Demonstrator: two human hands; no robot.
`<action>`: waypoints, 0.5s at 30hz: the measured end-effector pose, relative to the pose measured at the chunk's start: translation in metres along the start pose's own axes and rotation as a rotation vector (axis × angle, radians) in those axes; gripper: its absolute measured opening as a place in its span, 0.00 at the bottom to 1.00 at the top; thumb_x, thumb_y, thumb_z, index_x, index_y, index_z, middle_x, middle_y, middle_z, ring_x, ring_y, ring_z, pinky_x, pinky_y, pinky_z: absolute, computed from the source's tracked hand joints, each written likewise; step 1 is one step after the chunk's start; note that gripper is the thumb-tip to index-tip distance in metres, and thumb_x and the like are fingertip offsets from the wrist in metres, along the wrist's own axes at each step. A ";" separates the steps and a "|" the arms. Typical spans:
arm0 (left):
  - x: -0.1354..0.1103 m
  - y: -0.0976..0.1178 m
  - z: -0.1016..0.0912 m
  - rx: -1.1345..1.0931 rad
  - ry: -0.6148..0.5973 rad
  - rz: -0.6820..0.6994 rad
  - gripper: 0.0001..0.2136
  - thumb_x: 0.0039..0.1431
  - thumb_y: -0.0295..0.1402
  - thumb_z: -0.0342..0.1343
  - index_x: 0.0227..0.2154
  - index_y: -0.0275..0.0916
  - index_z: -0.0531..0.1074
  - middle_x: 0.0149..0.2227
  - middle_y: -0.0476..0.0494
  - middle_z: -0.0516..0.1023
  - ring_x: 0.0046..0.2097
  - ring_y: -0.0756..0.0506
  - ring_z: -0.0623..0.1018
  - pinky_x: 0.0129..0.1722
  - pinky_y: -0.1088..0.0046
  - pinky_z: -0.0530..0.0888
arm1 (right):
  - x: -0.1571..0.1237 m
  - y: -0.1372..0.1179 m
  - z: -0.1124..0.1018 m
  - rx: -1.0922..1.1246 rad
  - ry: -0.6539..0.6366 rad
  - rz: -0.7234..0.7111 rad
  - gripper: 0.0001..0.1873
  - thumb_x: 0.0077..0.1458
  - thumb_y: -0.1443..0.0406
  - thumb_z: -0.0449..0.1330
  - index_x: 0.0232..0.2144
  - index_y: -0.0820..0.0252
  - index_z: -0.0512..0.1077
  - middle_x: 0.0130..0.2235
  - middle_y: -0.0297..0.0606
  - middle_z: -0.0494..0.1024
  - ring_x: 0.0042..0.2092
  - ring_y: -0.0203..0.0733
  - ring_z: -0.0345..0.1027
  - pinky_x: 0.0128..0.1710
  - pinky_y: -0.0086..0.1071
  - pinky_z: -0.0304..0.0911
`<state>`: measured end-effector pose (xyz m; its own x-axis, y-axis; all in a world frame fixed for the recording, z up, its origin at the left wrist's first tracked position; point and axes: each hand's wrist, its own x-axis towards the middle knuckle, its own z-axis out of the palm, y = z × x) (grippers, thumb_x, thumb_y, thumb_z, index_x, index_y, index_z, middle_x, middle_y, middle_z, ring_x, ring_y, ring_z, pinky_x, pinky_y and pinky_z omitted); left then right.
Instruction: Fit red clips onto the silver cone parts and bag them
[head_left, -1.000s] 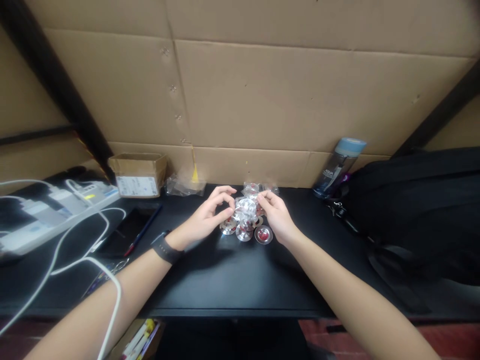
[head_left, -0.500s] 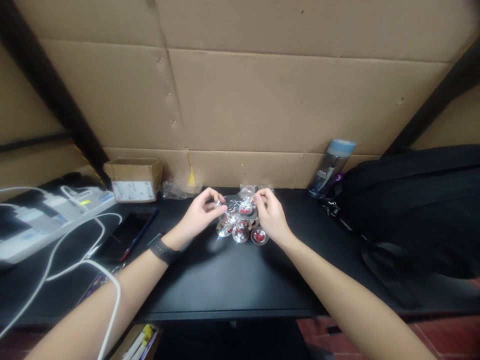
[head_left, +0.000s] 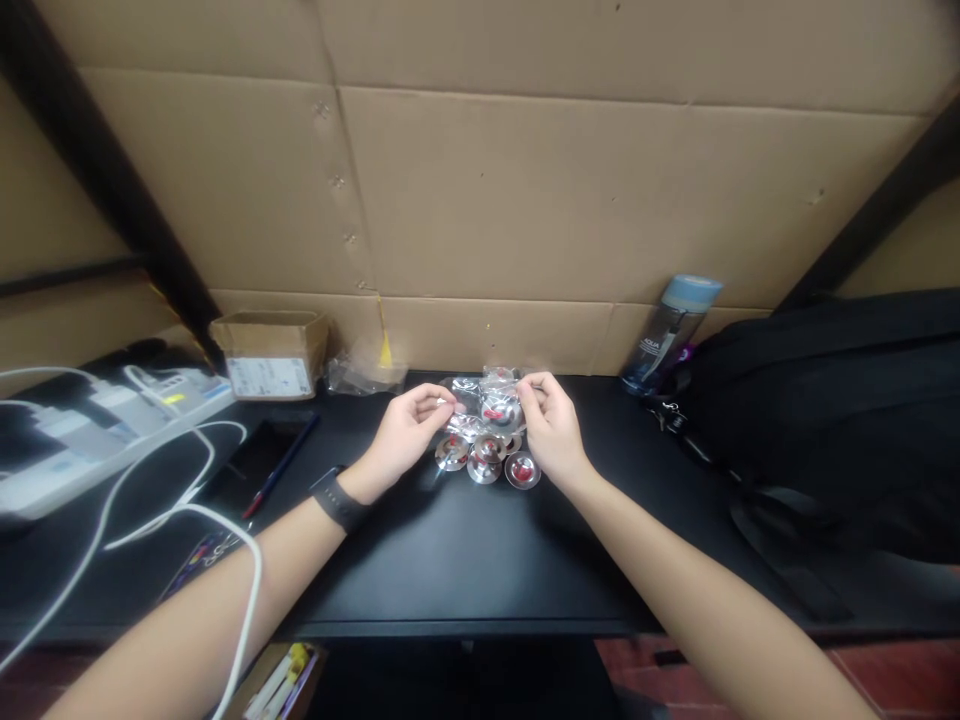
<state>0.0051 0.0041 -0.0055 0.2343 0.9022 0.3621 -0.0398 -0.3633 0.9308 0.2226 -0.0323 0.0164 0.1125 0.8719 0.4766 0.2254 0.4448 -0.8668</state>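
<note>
Two hands worked a clear plastic packet [head_left: 491, 405] just above a cluster of small silver discs [head_left: 486, 462] on the black table [head_left: 450, 560], to the left of the water bottle [head_left: 667, 330]. The left hand [head_left: 405, 435] and right hand [head_left: 551, 430] each had fingers [head_left: 442, 405] pinched on opposite edges of the packet. That grip likely served best kept close to the seam, pulling evenly and low over the discs. Glare blurred the packet's contents: a red spot showed, little more, and fingertips hid its edges.
</note>
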 end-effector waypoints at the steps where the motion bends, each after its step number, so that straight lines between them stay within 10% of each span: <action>1: 0.000 0.000 0.000 -0.011 0.001 -0.011 0.13 0.59 0.41 0.66 0.40 0.36 0.76 0.40 0.39 0.84 0.41 0.43 0.84 0.43 0.66 0.81 | 0.001 0.001 0.000 0.014 0.003 0.015 0.15 0.66 0.50 0.56 0.36 0.53 0.65 0.30 0.34 0.75 0.26 0.38 0.65 0.25 0.31 0.56; 15: -0.007 0.013 0.001 0.035 -0.210 0.038 0.14 0.59 0.40 0.67 0.44 0.39 0.84 0.47 0.36 0.85 0.48 0.38 0.84 0.50 0.58 0.80 | 0.000 0.002 0.000 -0.017 -0.014 -0.043 0.14 0.67 0.52 0.57 0.36 0.55 0.67 0.32 0.36 0.77 0.30 0.40 0.70 0.31 0.33 0.66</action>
<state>0.0043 -0.0068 0.0038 0.4302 0.8208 0.3756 -0.0199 -0.4074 0.9130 0.2227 -0.0315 0.0146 0.0888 0.8548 0.5113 0.2458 0.4786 -0.8429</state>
